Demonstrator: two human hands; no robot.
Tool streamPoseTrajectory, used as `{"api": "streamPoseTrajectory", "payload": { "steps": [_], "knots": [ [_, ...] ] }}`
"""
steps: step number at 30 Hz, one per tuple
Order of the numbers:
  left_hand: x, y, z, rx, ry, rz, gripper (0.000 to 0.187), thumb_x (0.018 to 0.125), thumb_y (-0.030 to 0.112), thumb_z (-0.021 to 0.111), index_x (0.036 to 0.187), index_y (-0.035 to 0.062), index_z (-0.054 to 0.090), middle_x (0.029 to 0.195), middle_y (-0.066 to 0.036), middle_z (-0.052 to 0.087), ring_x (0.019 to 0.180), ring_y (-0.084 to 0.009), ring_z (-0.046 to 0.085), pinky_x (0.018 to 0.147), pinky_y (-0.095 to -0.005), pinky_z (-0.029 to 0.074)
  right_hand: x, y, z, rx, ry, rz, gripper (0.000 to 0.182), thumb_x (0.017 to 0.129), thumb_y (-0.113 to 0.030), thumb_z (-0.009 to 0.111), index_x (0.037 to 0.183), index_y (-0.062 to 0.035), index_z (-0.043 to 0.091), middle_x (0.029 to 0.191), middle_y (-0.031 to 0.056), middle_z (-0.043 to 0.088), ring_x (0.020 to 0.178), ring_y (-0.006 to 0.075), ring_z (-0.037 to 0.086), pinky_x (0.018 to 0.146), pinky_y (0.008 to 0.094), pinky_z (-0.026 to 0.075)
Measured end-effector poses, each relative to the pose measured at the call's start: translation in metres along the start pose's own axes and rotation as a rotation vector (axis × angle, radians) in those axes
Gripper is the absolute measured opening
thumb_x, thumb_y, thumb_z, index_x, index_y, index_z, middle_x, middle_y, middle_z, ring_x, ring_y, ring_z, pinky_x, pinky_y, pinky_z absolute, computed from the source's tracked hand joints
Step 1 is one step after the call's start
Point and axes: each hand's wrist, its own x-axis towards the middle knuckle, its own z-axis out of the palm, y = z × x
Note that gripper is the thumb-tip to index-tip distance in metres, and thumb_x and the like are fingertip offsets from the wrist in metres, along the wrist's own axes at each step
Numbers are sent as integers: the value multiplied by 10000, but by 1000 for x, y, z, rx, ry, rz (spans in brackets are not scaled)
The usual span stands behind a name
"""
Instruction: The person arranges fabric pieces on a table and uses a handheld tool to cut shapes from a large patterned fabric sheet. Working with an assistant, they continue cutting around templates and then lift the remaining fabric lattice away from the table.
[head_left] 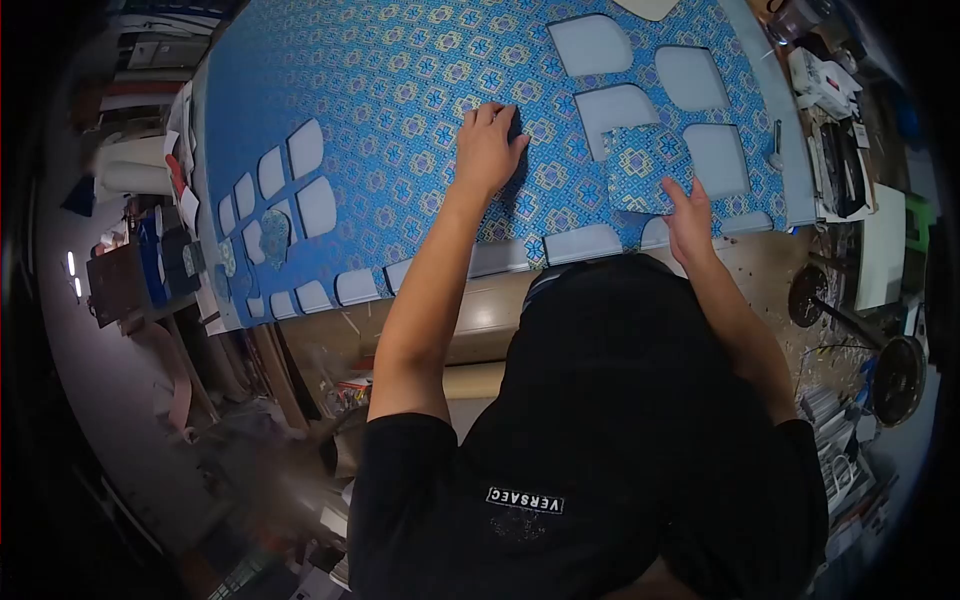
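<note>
Blue patterned fabric (400,130) with yellow and blue motifs lies spread over a large table. My left hand (487,150) rests on it near the middle, fingers slightly bent, thumb apart and nothing held. In my right hand (690,218) is a cut piece of the same fabric (648,165), pinched at its lower right corner between thumb and fingers. This piece has a rounded outline and overlaps the cut-out openings at the right, where a pale surface (718,160) shows through.
At the left, more openings surround loose cut pieces (274,238). A pale piece (648,6) lies at the far edge. A white object (825,80) and dark items stand beyond the right edge. A round-based metal stand (897,380) is on the floor at the right.
</note>
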Motion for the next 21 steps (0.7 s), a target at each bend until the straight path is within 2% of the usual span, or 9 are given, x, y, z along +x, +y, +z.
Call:
{"api": "streamPoseTrajectory", "payload": {
  "steps": [2, 6, 9, 15, 18, 20, 21],
  "knots": [
    [2, 5, 5, 71, 101, 44, 486, 790, 225, 753, 1217, 34, 622, 1211, -113, 583, 1104, -328, 527, 940, -428, 440, 2, 2, -2, -110, 139, 34, 428, 960, -137, 573, 1369, -96, 453, 1261, 64, 583, 1139, 195, 569, 981, 478, 426],
    [9, 5, 2, 45, 90, 44, 492, 778, 227, 765, 1208, 32, 624, 1203, -117, 585, 1102, -324, 527, 921, -423, 446, 8, 11, -5, -121, 181, 18, 399, 961, -129, 568, 1346, -81, 477, 1234, 59, 601, 1100, 188, 590, 950, 425, 453],
    [15, 4, -1, 31, 63, 38, 483, 769, 236, 774, 1181, 27, 632, 1175, -133, 585, 1089, -329, 525, 917, -424, 447, 4, 5, -1, -114, 131, -7, 384, 960, -125, 568, 1332, -70, 491, 1217, 58, 611, 1079, 182, 601, 931, 397, 468],
    [30, 3, -12, 134, -74, 20, 454, 768, 263, 780, 1128, 25, 640, 1114, -154, 581, 1072, -336, 516, 908, -426, 447, 1, 3, 2, -77, 113, -14, 355, 961, -104, 567, 1310, -65, 514, 1194, 67, 627, 1059, 170, 616, 905, 358, 497],
    [34, 1, -18, 101, -153, 52, 431, 775, 240, 777, 1117, 23, 630, 1078, -168, 608, 1041, -343, 555, 874, -432, 465, 1, 4, 2, -38, 115, -18, 335, 962, -86, 562, 1295, -61, 531, 1177, 67, 638, 1038, 164, 627, 875, 330, 516],
    [41, 2, -32, -183, -395, -68, 404, 778, 201, 774, 1102, 15, 621, 1026, -175, 638, 980, -360, 601, 825, -438, 487, -2, 3, 4, 16, 68, -50, 324, 948, -107, 585, 1266, -61, 544, 1130, 36, 650, 977, 130, 624, 814, 296, 499],
    [47, -2, -34, -180, -400, -62, 404, 778, 201, 774, 1102, 15, 621, 1026, -175, 638, 980, -360, 601, 825, -438, 487, -3, 2, 6, 22, 73, -51, 324, 948, -107, 585, 1266, -61, 544, 1130, 36, 650, 977, 130, 624, 814, 296, 499]
  ]
}}
